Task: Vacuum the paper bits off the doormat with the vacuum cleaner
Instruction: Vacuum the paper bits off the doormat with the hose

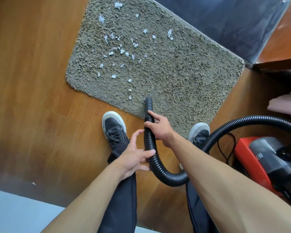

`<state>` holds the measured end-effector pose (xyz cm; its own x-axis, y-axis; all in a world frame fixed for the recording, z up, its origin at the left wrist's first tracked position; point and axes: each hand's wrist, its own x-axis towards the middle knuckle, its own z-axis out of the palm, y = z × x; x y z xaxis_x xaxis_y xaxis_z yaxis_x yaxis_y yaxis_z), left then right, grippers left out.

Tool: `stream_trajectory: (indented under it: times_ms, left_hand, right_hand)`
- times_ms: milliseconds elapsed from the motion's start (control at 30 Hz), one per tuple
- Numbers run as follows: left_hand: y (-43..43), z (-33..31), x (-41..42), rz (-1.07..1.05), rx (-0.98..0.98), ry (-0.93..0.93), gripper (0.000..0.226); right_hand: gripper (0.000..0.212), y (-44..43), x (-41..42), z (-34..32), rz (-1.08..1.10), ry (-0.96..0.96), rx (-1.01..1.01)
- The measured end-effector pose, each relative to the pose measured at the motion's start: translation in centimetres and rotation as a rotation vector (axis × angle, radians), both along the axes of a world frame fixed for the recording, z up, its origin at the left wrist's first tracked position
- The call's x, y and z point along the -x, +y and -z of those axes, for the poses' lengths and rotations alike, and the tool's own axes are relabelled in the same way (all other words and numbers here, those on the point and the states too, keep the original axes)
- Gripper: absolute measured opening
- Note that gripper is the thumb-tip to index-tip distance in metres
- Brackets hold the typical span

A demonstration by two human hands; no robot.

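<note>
A shaggy grey-brown doormat lies on the wooden floor. Several white paper bits are scattered over its left and middle part. A black ribbed vacuum hose curves up from the lower right; its smooth nozzle points at the mat's near edge, close to one paper bit. My right hand grips the hose just behind the nozzle, index finger stretched along it. My left hand touches the hose lower down, thumb on it and fingers spread. The red and black vacuum cleaner stands at the right.
My two dark sneakers stand at the mat's near edge, the right one on the mat. A dark threshold runs along the mat's far side. A wooden furniture edge is at upper right. A black cord lies by the vacuum.
</note>
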<state>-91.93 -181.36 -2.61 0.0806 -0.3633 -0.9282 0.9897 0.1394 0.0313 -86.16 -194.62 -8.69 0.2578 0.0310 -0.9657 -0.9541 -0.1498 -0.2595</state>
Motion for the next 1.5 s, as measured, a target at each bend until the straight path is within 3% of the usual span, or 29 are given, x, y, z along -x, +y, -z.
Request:
stream_trajectory:
  times_ms: [267, 533, 800, 1100, 1500]
  left_hand:
    - [-1.4, -0.2, -0.2, 0.07, 0.039, 0.024, 0.077]
    - [-0.5, 0.3, -2.4, 0.041, -0.012, -0.065, 0.078]
    - [1.5, 0.9, -3.9, 0.0, -0.025, -0.11, 0.077]
    - [4.6, 0.9, -2.3, -0.237, -0.091, -0.118, 0.077]
    - [2.7, 0.0, -2.2, -0.142, -0.036, -0.052, 0.076]
  right_hand:
    - [0.064, -1.8, 1.7, -0.2, 0.109, 0.015, 0.059]
    - [0.065, -0.3, -1.5, 0.3, 0.122, -0.091, 0.074]
    - [0.067, 2.5, -3.7, 1.3, -0.002, -0.138, 0.13]
    - [0.073, 8.1, -5.4, 0.8, -0.314, -0.262, 0.082]
    - [0.06, 4.6, -4.3, -0.4, -0.193, -0.106, 0.038]
